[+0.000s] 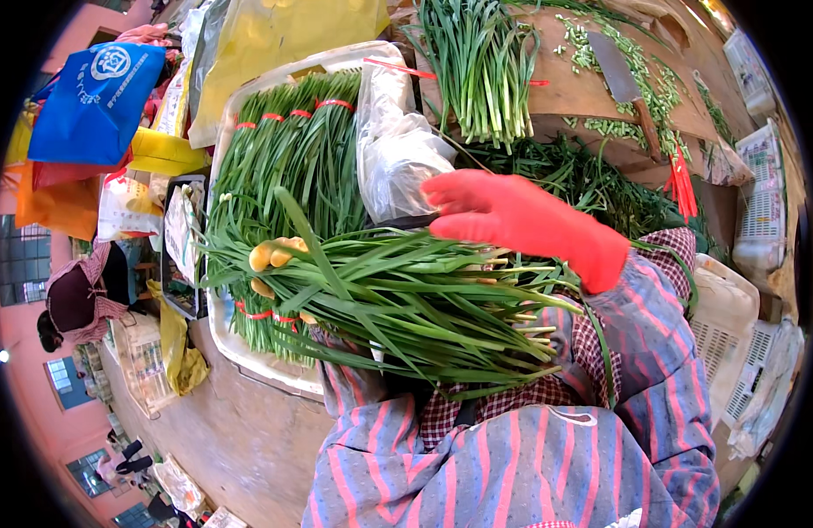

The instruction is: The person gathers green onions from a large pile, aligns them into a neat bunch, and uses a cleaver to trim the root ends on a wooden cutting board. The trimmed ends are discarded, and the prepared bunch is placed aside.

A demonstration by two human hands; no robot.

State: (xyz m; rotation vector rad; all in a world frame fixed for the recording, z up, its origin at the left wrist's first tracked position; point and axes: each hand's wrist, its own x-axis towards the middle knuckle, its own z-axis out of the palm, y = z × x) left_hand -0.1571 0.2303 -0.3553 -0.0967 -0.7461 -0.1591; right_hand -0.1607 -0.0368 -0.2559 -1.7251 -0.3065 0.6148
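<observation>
My left hand (274,255), with yellowish glove fingertips showing, grips a loose bunch of garlic chives (406,297) near its leafy end. The leaves hide most of that hand. The pale stalk ends point right, towards my body's right side. My right hand (532,224), in a red rubber glove, is raised just above the stalk ends, fingers apart, slightly blurred, holding nothing. Beneath and left of the bunch, a white plastic crate (225,330) holds several chive bundles (294,158) tied with red bands. Clear plastic bags (400,152) lie at the crate's right side.
Ahead, a wooden board (558,86) bears untied chives (479,72), a cleaver (614,66), cut stalk pieces and red ties (681,185). Loose leaves (578,171) lie below it. Blue bag (96,105) and dark crate (182,297) at left; white crates (716,317) at right. A person (83,297) is far left.
</observation>
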